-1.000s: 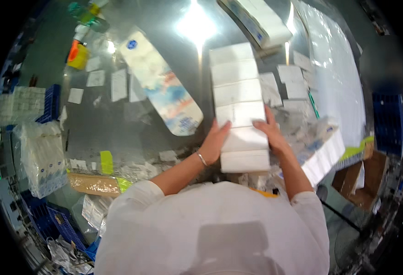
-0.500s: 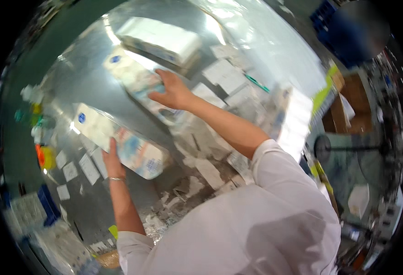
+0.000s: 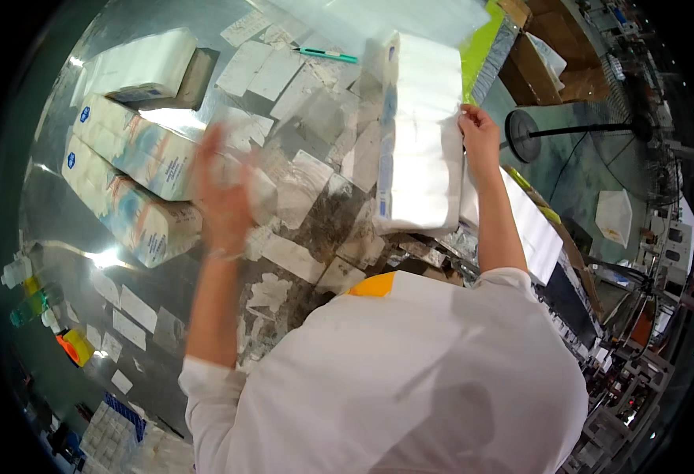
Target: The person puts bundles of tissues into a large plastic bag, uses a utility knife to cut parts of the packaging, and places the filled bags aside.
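Observation:
A long plastic-wrapped pack of white paper rolls [image 3: 422, 134] lies near the right side of the metal table. At its right edge my right hand [image 3: 481, 138] pinches the wrapping, fingertips together. My left hand [image 3: 225, 197] is smeared by motion, its fingers apparently spread with nothing in them. Left of it, two printed packs of paper rolls lie side by side, a farther one [image 3: 138, 146] and a nearer one [image 3: 130, 209]. Behind them another pack [image 3: 138, 63] shows its plain white side.
A green cutter [image 3: 325, 54] rests among paper sheets at the back. Scraps and worn patches cover the table's middle. Another white pack [image 3: 528, 229] is at my right, near a standing fan [image 3: 584, 126] and a cardboard box [image 3: 525, 75]. Bottles [image 3: 27, 296] stand at the left edge.
My view has turned rightward. Both hands have left the two printed packs, which now lie close together. My right hand has moved to the white pack on the right.

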`<action>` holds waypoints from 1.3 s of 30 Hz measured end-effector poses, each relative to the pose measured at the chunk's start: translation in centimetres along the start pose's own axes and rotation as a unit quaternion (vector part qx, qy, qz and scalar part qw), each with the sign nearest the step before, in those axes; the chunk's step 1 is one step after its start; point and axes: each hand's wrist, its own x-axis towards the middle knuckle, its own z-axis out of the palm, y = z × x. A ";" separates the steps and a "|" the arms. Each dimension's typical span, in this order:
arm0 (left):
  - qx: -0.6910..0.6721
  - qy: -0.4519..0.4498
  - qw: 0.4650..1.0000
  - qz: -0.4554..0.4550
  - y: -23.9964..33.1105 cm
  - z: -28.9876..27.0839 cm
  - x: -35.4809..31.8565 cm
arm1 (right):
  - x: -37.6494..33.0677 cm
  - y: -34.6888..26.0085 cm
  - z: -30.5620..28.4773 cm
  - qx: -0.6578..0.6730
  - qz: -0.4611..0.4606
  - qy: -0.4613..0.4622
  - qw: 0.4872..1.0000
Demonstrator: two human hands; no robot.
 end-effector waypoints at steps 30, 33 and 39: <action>-0.493 0.192 0.726 -0.439 0.7 -18.4 -23.2 | -5.8 -5.9 0.4 -0.162 -0.264 -0.083 0.947; -0.455 0.295 0.765 -0.348 2.1 -24.0 -21.8 | -0.9 -2.5 -4.8 -0.378 -0.168 0.025 0.910; -0.201 0.279 0.889 -0.304 -0.9 -27.9 -13.9 | 0.4 5.3 -5.9 -0.061 0.002 -0.170 0.984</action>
